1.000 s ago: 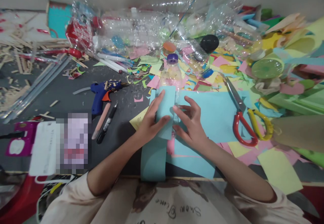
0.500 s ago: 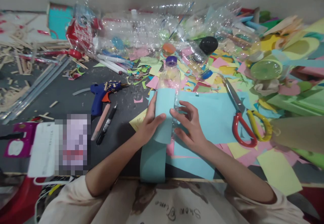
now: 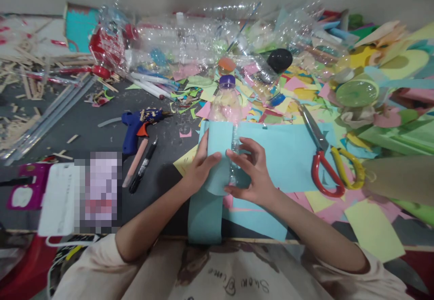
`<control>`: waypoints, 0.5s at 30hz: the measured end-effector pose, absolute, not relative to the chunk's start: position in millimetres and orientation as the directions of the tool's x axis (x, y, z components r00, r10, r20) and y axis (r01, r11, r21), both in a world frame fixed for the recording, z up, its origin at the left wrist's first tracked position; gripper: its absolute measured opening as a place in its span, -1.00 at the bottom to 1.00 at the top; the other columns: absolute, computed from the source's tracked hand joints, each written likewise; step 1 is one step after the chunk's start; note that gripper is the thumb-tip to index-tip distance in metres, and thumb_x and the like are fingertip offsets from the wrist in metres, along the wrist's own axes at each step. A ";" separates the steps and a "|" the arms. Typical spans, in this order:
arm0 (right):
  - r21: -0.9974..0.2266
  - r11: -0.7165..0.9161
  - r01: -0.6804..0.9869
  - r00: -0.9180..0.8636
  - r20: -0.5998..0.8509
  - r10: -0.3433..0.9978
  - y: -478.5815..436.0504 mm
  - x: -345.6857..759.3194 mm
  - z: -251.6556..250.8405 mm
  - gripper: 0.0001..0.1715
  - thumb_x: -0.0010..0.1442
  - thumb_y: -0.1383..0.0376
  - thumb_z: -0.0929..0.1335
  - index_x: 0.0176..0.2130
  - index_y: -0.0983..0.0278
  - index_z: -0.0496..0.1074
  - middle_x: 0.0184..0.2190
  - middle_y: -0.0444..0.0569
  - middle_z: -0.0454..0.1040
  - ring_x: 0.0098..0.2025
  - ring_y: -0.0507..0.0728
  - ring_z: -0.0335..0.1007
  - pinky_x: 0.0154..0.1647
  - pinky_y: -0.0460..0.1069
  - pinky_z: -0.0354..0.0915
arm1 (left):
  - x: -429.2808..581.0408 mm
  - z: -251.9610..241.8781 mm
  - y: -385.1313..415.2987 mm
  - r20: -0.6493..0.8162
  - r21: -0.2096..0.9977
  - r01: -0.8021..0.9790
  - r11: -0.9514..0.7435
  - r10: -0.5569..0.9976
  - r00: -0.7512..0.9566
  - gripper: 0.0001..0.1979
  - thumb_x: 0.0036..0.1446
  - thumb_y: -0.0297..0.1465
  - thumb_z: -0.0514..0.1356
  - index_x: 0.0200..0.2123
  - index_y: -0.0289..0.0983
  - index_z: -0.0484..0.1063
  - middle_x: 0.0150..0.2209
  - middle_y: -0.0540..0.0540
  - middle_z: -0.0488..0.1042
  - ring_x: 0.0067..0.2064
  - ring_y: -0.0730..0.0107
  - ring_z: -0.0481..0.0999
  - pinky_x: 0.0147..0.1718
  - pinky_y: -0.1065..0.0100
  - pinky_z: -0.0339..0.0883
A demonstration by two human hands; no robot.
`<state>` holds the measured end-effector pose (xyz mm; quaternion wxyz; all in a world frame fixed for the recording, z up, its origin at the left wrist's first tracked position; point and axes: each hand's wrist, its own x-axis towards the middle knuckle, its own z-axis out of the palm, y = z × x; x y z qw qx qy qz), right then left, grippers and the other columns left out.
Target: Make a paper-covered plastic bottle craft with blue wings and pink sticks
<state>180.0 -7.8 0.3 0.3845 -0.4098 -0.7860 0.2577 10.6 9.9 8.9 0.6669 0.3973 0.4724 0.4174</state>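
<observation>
A clear plastic bottle [image 3: 226,102] with a purple cap [image 3: 227,81] stands at the table's middle. A light blue paper strip [image 3: 217,155] is wrapped round its body and trails down to the table's front edge. My left hand [image 3: 198,166] grips the strip against the bottle's left side, thumb across the front. My right hand [image 3: 251,171] curls round the bottle's right side, fingers pressing the paper. Under both lies a large light blue sheet [image 3: 288,151].
Red-handled scissors [image 3: 320,155] and yellow-handled scissors [image 3: 351,166] lie to the right. A blue glue gun [image 3: 137,124], a pen [image 3: 144,164] and a white packet [image 3: 61,198] lie on the left. Crushed clear bottles [image 3: 190,38] and coloured paper scraps [image 3: 373,83] crowd the back and right.
The bottle has been tipped more upright and drawn slightly toward me. My right hand has closed in round its right side; my left thumb has slid across the paper.
</observation>
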 end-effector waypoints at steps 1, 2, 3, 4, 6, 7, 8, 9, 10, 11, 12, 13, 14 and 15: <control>-0.718 0.537 0.443 -0.375 0.396 0.838 -8.2 180.0 0.2 -0.06 0.12 0.03 0.42 0.34 -0.18 -0.05 0.22 0.02 -0.06 0.10 0.29 0.22 -0.09 0.16 0.45 | 10.8 9.5 10.0 -0.322 0.905 -0.217 0.366 0.922 0.215 -0.43 0.10 -0.10 0.22 0.16 -0.12 0.29 -0.10 -0.06 0.56 0.20 0.11 0.37 0.25 0.11 0.16; -0.715 0.544 0.439 -0.385 0.398 0.833 -8.7 180.1 0.0 -0.06 0.11 0.03 0.43 0.34 -0.16 -0.04 0.22 0.03 -0.06 0.11 0.30 0.22 -0.09 0.16 0.46 | 11.2 10.8 10.1 -0.349 0.879 -0.258 0.402 0.909 0.228 -0.42 0.07 -0.10 0.24 0.14 -0.13 0.30 -0.12 -0.06 0.56 0.16 0.10 0.41 0.21 0.11 0.22; -0.712 0.552 0.435 -0.397 0.398 0.827 -9.2 180.2 -0.5 -0.06 0.10 0.03 0.43 0.34 -0.14 -0.02 0.22 0.04 -0.06 0.11 0.30 0.22 -0.09 0.17 0.46 | 11.7 12.5 10.3 -0.375 0.850 -0.297 0.436 0.895 0.239 -0.40 0.04 -0.10 0.26 0.14 -0.14 0.30 -0.12 -0.06 0.56 0.12 0.09 0.45 0.16 0.11 0.28; -0.710 0.558 0.430 -0.409 0.398 0.822 -9.9 180.2 -1.0 -0.05 0.09 0.03 0.44 0.33 -0.13 -0.01 0.23 0.05 -0.06 0.12 0.31 0.22 -0.09 0.17 0.46 | 12.4 14.5 10.6 -0.398 0.825 -0.325 0.461 0.884 0.244 -0.37 0.00 -0.10 0.28 0.14 -0.16 0.30 -0.12 -0.08 0.56 0.07 0.08 0.49 0.10 0.10 0.34; -0.708 0.564 0.425 -0.426 0.394 0.815 -11.0 179.9 -2.1 -0.04 0.08 0.02 0.45 0.33 -0.12 -0.01 0.24 0.05 -0.07 0.12 0.31 0.23 -0.07 0.17 0.46 | 13.7 18.5 11.5 -0.445 0.781 -0.363 0.507 0.861 0.244 -0.30 -0.07 -0.12 0.32 0.14 -0.20 0.29 -0.12 -0.10 0.56 -0.05 0.07 0.55 -0.03 0.10 0.42; -0.707 0.565 0.426 -0.435 0.388 0.813 -11.2 179.7 -2.2 -0.03 0.08 0.02 0.45 0.33 -0.11 -0.02 0.25 0.05 -0.07 0.13 0.31 0.23 -0.06 0.18 0.45 | 14.3 20.0 12.1 -0.468 0.761 -0.380 0.526 0.850 0.240 -0.28 -0.11 -0.13 0.35 0.13 -0.21 0.29 -0.13 -0.12 0.56 -0.10 0.08 0.57 -0.09 0.12 0.45; -0.705 0.566 0.427 -0.446 0.380 0.810 -11.0 179.7 -2.0 -0.03 0.08 0.01 0.45 0.34 -0.11 -0.02 0.26 0.05 -0.06 0.13 0.31 0.24 -0.05 0.18 0.45 | 14.8 21.0 12.9 -0.486 0.743 -0.397 0.539 0.842 0.235 -0.26 -0.15 -0.15 0.37 0.12 -0.23 0.30 -0.14 -0.12 0.57 -0.13 0.09 0.58 -0.13 0.13 0.46; -0.704 0.569 0.425 -0.459 0.374 0.806 -10.3 180.2 -1.1 -0.04 0.10 0.00 0.44 0.34 -0.11 -0.03 0.27 0.06 -0.04 0.13 0.31 0.25 -0.04 0.19 0.44 | 15.0 21.3 13.6 -0.497 0.728 -0.416 0.545 0.837 0.229 -0.26 -0.18 -0.17 0.38 0.11 -0.24 0.31 -0.15 -0.13 0.57 -0.16 0.10 0.58 -0.16 0.16 0.46; -0.704 0.571 0.423 -0.471 0.368 0.802 -8.8 181.5 0.5 -0.06 0.12 -0.01 0.42 0.35 -0.10 -0.03 0.27 0.06 -0.01 0.13 0.31 0.26 -0.03 0.19 0.43 | 14.9 21.2 14.4 -0.503 0.717 -0.433 0.547 0.835 0.222 -0.26 -0.20 -0.17 0.39 0.09 -0.25 0.32 -0.17 -0.13 0.58 -0.18 0.11 0.59 -0.19 0.19 0.47; -0.704 0.570 0.424 -0.471 0.366 0.803 -6.4 184.0 2.6 -0.09 0.15 -0.01 0.40 0.35 -0.10 -0.03 0.26 0.06 0.04 0.13 0.31 0.27 -0.01 0.20 0.42 | 14.4 20.6 15.2 -0.507 0.707 -0.448 0.547 0.834 0.219 -0.27 -0.21 -0.17 0.40 0.07 -0.25 0.33 -0.19 -0.13 0.58 -0.20 0.13 0.59 -0.22 0.21 0.47; -0.706 0.559 0.434 -0.452 0.366 0.813 -3.1 188.0 5.2 -0.15 0.18 0.00 0.38 0.34 -0.10 0.00 0.24 0.05 0.10 0.13 0.30 0.28 0.02 0.21 0.41 | 13.7 19.8 16.0 -0.508 0.699 -0.461 0.546 0.834 0.218 -0.28 -0.22 -0.16 0.40 0.05 -0.26 0.34 -0.21 -0.12 0.58 -0.24 0.16 0.59 -0.25 0.24 0.48; -0.712 0.535 0.454 -0.410 0.367 0.835 1.0 193.5 7.9 -0.22 0.21 0.02 0.36 0.32 -0.11 0.04 0.22 0.03 0.16 0.14 0.30 0.29 0.05 0.23 0.38 | 12.6 18.8 16.7 -0.508 0.694 -0.471 0.545 0.834 0.217 -0.29 -0.23 -0.15 0.40 0.02 -0.26 0.36 -0.24 -0.10 0.59 -0.28 0.20 0.59 -0.30 0.28 0.48; -0.720 0.496 0.485 -0.336 0.369 0.866 6.0 200.6 10.5 -0.31 0.24 0.05 0.34 0.29 -0.12 0.11 0.19 0.01 0.21 0.16 0.30 0.28 0.10 0.26 0.35 | 11.4 17.8 17.5 -0.509 0.690 -0.477 0.545 0.833 0.216 -0.31 -0.24 -0.14 0.41 -0.01 -0.26 0.37 -0.28 -0.07 0.58 -0.34 0.25 0.58 -0.35 0.31 0.47; -0.737 0.426 0.524 -0.234 0.356 0.905 11.6 209.0 12.7 -0.41 0.26 0.08 0.33 0.25 -0.13 0.19 0.17 -0.02 0.25 0.19 0.29 0.25 0.15 0.28 0.30 | 10.1 16.9 18.2 -0.508 0.688 -0.483 0.542 0.835 0.213 -0.34 -0.25 -0.13 0.41 -0.05 -0.25 0.38 -0.33 -0.04 0.57 -0.40 0.31 0.56 -0.41 0.35 0.46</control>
